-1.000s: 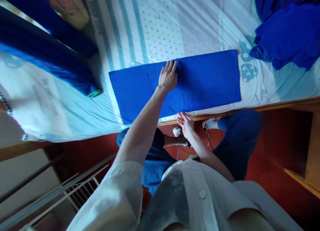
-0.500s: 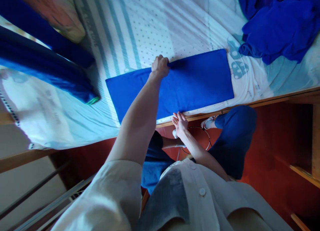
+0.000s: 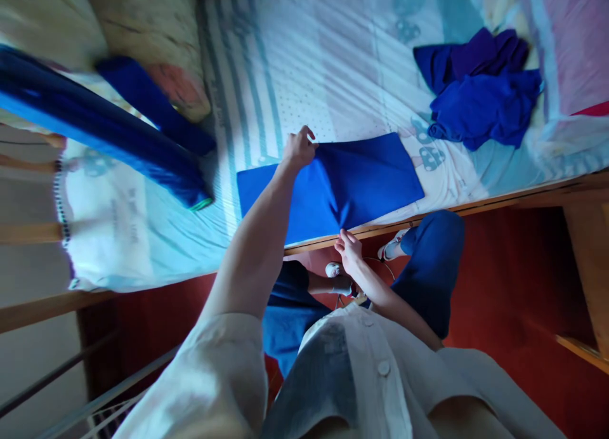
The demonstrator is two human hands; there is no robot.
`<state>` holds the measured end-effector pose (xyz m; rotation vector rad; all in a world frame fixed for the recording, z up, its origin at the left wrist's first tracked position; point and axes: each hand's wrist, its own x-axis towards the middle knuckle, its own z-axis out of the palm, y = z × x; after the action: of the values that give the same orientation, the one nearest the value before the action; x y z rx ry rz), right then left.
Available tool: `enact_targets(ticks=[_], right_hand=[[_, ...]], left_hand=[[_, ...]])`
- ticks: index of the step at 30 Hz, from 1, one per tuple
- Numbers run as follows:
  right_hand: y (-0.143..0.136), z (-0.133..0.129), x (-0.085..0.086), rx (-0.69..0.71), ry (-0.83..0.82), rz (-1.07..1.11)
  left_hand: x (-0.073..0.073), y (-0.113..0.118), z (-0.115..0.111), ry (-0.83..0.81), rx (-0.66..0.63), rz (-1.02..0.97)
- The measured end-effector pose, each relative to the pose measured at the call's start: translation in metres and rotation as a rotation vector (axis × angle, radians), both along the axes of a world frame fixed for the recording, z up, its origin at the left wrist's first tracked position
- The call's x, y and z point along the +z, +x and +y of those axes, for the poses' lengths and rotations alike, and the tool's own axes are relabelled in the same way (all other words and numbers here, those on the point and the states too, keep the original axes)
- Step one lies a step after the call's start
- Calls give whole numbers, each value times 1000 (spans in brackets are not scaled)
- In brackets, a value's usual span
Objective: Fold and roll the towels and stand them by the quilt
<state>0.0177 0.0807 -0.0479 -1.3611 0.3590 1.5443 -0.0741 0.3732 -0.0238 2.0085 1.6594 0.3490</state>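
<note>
A pillow (image 3: pixel 150 26) lies at upper left, pink bedding (image 3: pixel 578 52) at right, and red floor (image 3: pixel 504 287) below the wooden bed frame (image 3: pixel 47 309).

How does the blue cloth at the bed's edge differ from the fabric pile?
The blue cloth is mostly flat with a ridge; the fabric pile is crumpled. The left hand and right hand pinch the cloth, not the pile. The cloth is plain blue; the pile also has dark purple. Both lie on the bed.
</note>
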Motion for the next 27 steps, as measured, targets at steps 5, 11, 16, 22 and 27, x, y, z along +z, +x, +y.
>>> enact_targets(ticks=[5, 11, 16, 22, 27], right_hand=[[40, -26, 23, 17, 113, -90], [106, -47, 62, -27, 344, -164], [147, -49, 115, 35, 545, -296], [177, -35, 178, 222, 731, -389], [191, -14, 204, 264, 780, -548]], left_hand=[[65, -9, -26, -23, 116, -39], [134, -33, -70, 73, 97, -241], [173, -44, -112, 179, 58, -453], [207, -65, -141, 287, 35, -550], [227, -82, -158, 304, 80, -629]])
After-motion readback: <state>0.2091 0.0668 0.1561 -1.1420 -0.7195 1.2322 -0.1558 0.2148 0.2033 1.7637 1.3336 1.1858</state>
